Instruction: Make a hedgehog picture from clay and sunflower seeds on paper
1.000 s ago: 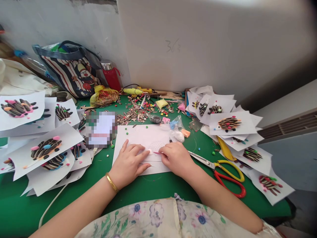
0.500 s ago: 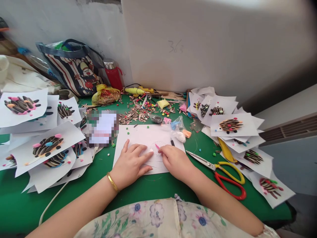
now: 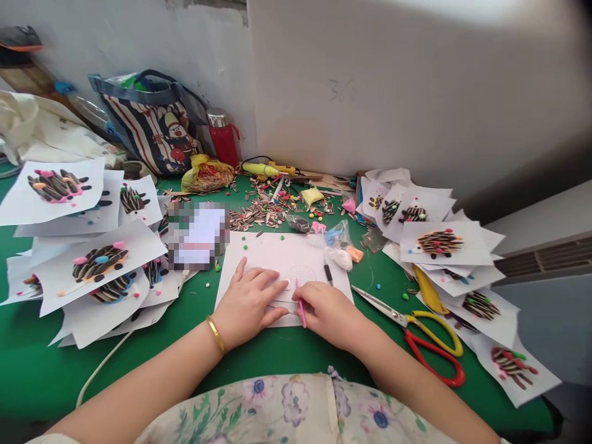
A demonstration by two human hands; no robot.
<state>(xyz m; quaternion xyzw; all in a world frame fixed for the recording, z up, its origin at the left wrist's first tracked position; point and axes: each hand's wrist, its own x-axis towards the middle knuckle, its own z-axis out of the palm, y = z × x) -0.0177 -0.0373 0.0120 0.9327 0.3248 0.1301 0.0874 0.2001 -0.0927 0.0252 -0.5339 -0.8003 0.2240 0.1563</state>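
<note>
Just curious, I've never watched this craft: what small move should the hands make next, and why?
Probably the right hand should tip the pink stick up onto the dotted oval: the stick's tip lies just below it, and the left hand lies flat on the white paper, pinning it.

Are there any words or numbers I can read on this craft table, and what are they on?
"363", in faint pencil, on the white board at the back; the last digit is uncertain.
Pixelated patch: unreadable.
Striped tote bag: only a cartoon figure, no legible words.
White sheet under the left hand and the right hand, which holds a pink stick: no words.
</note>
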